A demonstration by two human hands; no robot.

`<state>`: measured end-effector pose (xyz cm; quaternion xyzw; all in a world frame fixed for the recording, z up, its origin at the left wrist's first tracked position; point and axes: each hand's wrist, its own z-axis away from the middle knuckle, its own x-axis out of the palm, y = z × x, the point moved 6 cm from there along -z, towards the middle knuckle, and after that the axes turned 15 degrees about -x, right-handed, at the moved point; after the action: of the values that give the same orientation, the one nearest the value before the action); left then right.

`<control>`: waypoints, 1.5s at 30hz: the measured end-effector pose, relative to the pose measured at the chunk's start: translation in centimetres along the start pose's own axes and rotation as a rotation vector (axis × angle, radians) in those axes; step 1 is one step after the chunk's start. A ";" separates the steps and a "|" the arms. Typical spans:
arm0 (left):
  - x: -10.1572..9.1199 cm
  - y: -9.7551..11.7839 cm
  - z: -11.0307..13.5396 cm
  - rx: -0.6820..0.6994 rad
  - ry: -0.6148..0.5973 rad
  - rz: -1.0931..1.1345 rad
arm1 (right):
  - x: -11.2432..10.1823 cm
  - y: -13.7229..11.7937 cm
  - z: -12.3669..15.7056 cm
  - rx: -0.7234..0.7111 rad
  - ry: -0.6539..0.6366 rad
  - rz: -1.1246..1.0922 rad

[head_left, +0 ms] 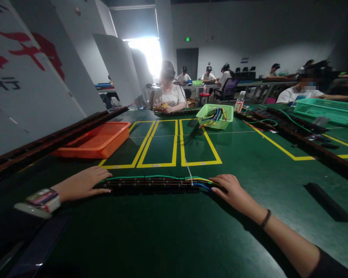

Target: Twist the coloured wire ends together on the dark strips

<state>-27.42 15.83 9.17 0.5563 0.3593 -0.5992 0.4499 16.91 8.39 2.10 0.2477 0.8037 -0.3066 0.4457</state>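
A long black slotted strip (pixel 150 190) lies crosswise on the green table in front of me, with coloured wires along it. My left hand (pixel 88 183) is closed round its left end, thumb on the near side. A green wire (pixel 150 177) follows the far edge of the strip. At the right end, my right hand (pixel 230 191) is closed on a wire bundle, where a yellow wire (pixel 201 179) and a blue wire (pixel 202 186) enter the grip. A white cable tie (pixel 188 170) stands up from the bundle, its tail pointing away from me.
An orange basket (pixel 104 143) stands at the back left, beside long dark rails (pixel 60 135). A light green basket (pixel 216 116) holds cables with coloured ends. On the right lies a loose black strip (pixel 327 201). A person (pixel 169 94) sits across the table.
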 end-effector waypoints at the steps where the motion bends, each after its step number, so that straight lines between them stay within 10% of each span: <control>1: 0.2 -0.2 -0.1 0.023 -0.010 -0.008 | 0.1 -0.1 0.0 0.008 -0.005 -0.017; 7: -0.4 -1.4 0.0 0.012 0.054 -0.112 | 0.5 -0.1 -0.1 0.044 -0.027 -0.079; 11: -2.1 1.5 0.8 0.073 0.230 -0.039 | 0.5 0.0 -0.1 0.076 -0.024 -0.124; 15: -1.5 10.2 2.2 0.298 0.262 0.063 | 0.2 0.2 -0.5 0.123 -0.050 -0.206; 21: 2.7 25.2 3.7 0.337 -0.202 0.473 | 0.7 1.3 -2.2 0.129 -0.177 -0.326; 26: 5.4 32.0 1.8 0.314 -0.428 0.801 | 1.8 2.0 -3.2 0.182 -0.200 -0.515; 34: 10.3 35.6 -3.3 0.113 -0.718 1.376 | 3.0 1.8 -2.9 0.192 -0.228 -0.965; 45: 11.5 34.5 -3.4 -0.007 -0.819 1.723 | 2.9 2.1 -2.6 0.149 -0.181 -0.794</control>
<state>6.44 5.80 -0.24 0.3752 -0.3579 -0.2088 0.8292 15.44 12.07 0.11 -0.0780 0.7700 -0.5326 0.3425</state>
